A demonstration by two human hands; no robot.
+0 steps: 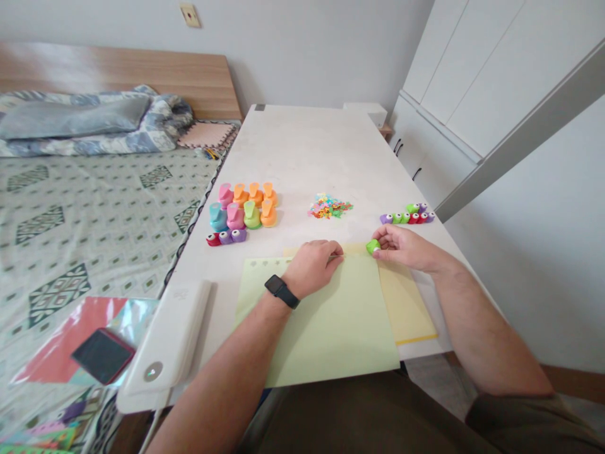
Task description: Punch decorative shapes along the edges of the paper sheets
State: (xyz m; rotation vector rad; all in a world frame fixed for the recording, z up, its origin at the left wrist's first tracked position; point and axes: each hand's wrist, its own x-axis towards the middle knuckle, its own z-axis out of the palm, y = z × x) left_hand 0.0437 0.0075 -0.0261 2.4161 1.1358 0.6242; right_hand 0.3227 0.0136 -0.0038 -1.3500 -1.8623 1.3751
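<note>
My right hand pinches a small green paper punch at the far edge of a light green sheet of paper. My left hand, with a black watch on the wrist, rests curled on the top edge of that sheet and presses it down. A yellow sheet lies under the green one and sticks out on the right. A few punched shapes show along the green sheet's top left edge.
On the white table stand larger pink, orange, blue and green punches, three small punches, a pile of coloured confetti and a row of small punches. A white device lies at left. A bed holds coloured paper and a phone.
</note>
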